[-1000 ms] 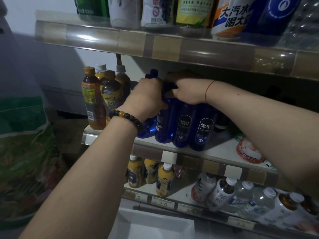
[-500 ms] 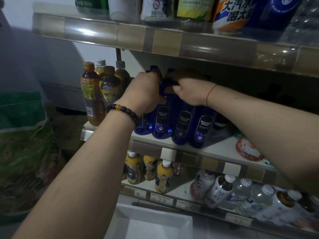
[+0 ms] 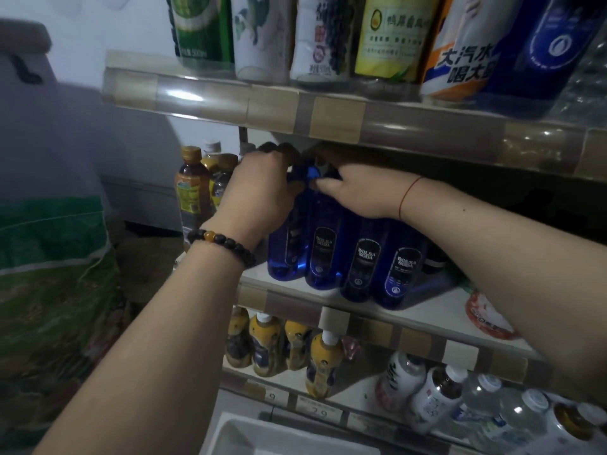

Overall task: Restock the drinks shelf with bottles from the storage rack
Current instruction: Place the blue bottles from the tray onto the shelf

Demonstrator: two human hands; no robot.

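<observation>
Judging from near to far: a white bin [image 3: 262, 435] at 6 o'clock is cut off by the lower edge, so I cannot see whether stock waits in it; above it, the lower shelf [image 3: 320, 412] carries yellow and clear bottles.

On the middle shelf [image 3: 420, 315] four blue soda bottles [image 3: 363, 261] stand upright in a close row near the front edge, labels outward; to my eye this batch is already set down and is only being squared up.

The left hand [image 3: 259, 195] has its grip closed round the neck of the bottle at the 9 o'clock end of the row; the right hand [image 3: 358, 192] lies over the other necks, but its fingers go into the shadow under the upper shelf [image 3: 230, 96], so I cannot tell if that grip clasps or only rests.

Some bare shelf shows at 3 o'clock of the row, so I judge that more bottles may follow; the storage rack is not in view.

Tea bottles [image 3: 190, 192] at 9 o'clock are partly hidden by the left hand; most of the blue caps are covered.
</observation>
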